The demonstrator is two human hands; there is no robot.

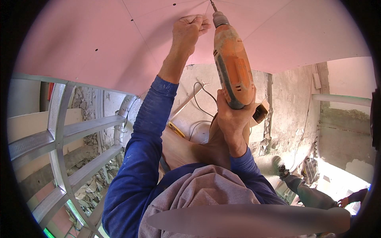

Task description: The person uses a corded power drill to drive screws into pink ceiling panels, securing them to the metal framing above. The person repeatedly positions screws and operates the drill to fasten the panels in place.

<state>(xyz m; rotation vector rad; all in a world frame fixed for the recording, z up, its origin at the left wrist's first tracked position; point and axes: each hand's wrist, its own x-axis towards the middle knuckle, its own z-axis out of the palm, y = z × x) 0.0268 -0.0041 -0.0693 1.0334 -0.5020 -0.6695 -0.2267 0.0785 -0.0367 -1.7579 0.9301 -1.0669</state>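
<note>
Flat pink board (301,35), scuffed, rounded orange drill (235,59)

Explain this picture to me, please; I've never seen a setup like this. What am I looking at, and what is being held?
There is no robot here: these are a person's own bare hands, in blue sleeves. The single picture comes from a wide fisheye camera on their head, so straight edges bend toward the rim. The right hand holds an orange drill, its bit pointing at a pink board marked with thin lines and small dark spots. The left hand is raised beside the bit, fingers curled; whether it holds anything is unclear. At left stands a metal frame; at lower right, another person's leg shows.
</note>
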